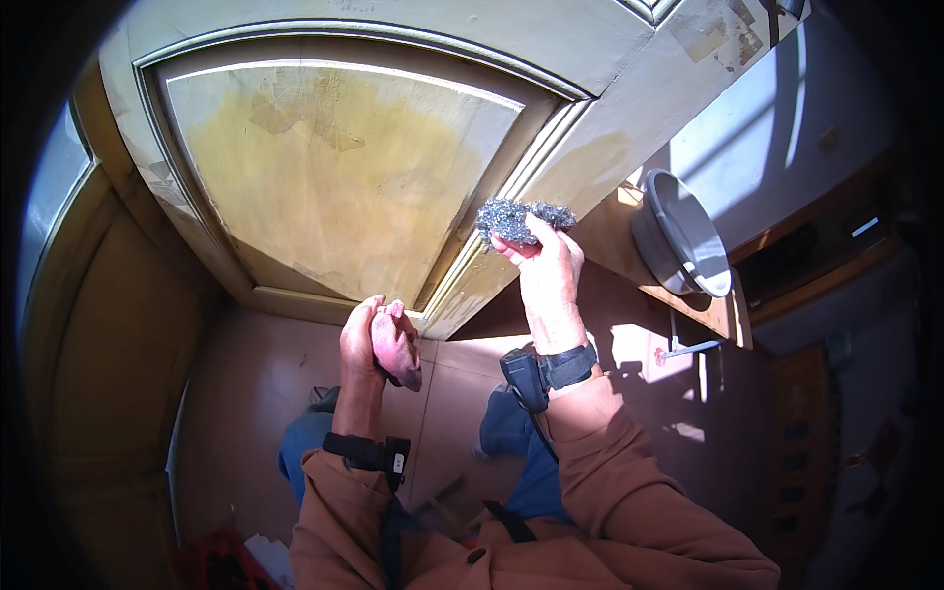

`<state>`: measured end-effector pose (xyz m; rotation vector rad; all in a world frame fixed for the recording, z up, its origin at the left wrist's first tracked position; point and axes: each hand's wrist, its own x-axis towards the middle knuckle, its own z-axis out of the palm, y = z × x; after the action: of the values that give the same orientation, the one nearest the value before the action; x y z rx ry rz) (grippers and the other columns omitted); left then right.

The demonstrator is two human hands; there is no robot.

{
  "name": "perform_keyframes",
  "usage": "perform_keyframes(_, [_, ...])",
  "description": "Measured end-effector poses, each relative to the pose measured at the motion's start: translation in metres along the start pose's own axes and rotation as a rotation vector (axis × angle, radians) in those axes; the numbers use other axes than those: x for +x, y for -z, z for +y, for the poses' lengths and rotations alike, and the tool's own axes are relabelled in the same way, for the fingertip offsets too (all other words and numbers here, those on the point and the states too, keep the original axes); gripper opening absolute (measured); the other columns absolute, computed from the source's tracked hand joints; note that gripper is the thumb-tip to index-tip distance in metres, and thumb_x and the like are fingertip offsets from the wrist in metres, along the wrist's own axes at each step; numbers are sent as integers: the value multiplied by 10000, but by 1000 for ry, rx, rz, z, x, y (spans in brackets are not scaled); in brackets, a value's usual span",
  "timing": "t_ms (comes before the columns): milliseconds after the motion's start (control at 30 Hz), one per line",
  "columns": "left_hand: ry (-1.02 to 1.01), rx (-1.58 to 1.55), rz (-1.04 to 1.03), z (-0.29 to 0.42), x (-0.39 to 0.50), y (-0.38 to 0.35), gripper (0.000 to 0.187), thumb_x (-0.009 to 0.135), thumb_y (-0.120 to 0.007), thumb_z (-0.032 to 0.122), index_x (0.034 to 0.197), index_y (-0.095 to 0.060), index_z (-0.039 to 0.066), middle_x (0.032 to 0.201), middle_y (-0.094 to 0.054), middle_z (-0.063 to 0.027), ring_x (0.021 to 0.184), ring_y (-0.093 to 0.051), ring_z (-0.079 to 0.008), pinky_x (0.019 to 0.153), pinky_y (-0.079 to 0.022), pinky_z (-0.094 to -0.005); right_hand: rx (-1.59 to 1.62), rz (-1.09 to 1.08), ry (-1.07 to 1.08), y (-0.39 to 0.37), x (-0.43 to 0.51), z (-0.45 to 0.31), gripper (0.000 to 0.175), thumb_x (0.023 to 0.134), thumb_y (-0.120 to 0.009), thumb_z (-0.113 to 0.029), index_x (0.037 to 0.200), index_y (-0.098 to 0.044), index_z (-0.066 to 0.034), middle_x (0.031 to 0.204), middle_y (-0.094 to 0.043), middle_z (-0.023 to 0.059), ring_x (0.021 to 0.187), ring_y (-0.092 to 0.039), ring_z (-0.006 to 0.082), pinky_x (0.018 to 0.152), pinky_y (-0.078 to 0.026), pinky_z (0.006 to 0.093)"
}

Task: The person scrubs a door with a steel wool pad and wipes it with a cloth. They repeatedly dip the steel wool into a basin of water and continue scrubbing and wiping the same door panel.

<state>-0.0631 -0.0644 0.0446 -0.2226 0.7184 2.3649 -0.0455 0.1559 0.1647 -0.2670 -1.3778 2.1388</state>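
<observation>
My right hand [549, 258] grips a silvery metal scouring pad [520, 220] at the right frame edge of a painted panelled door [324, 169]. Whether the pad touches the wood I cannot tell. Lower and to the left, my left hand [363, 339] is closed around a crumpled pinkish cloth [396, 346], near the door's bottom edge. Yellowish, damp-looking patches cover much of the door's inset panel, and another lies on the frame above the pad. Old tape or peeling remnants stick to the door's upper right corner.
A grey plastic basin [682, 232] stands on a wooden stool or small table [627, 258] at the right. Brown wood panelling [118, 317] is on the left. Below are a tiled floor [258, 369] and my legs. A red item [221, 560] lies at the lower left.
</observation>
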Motion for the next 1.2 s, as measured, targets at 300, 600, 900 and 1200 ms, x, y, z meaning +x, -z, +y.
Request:
perform_keyframes(300, [26,-15,14,0,0,-1,326,970,-487,402,927,-585,94,677,-602,-154,565,-583,-315,471,-481,-448,-107,256,-217,3,-17,32,182,901,-615,-67,1011,-617,78,969,-694,181,825,-707,289,739,-623,433])
perform_keyframes(600, [7,4,34,-1,1,-4,323,964,-501,403,889,-591,102,678,-602,-131,622,-606,-312,478,-483,-444,-71,255,-177,-8,-11,18,173,857,-626,-28,1004,-620,64,937,-699,165,772,-714,259,614,-625,385])
perform_keyframes(900, [26,9,-23,-2,2,5,294,961,-507,399,987,-560,111,696,-607,-130,616,-600,-311,475,-484,-443,-57,29,29,-1,-1,-10,186,903,-624,-65,1022,-613,79,963,-692,176,820,-708,273,702,-622,392])
perform_keyframes(1200, [-2,-38,66,3,-7,-17,384,963,-485,386,814,-601,51,632,-604,-182,490,-555,-309,449,-472,-426,-171,206,-222,19,-16,45,211,881,-662,-60,1054,-602,45,989,-684,155,827,-705,258,680,-618,402])
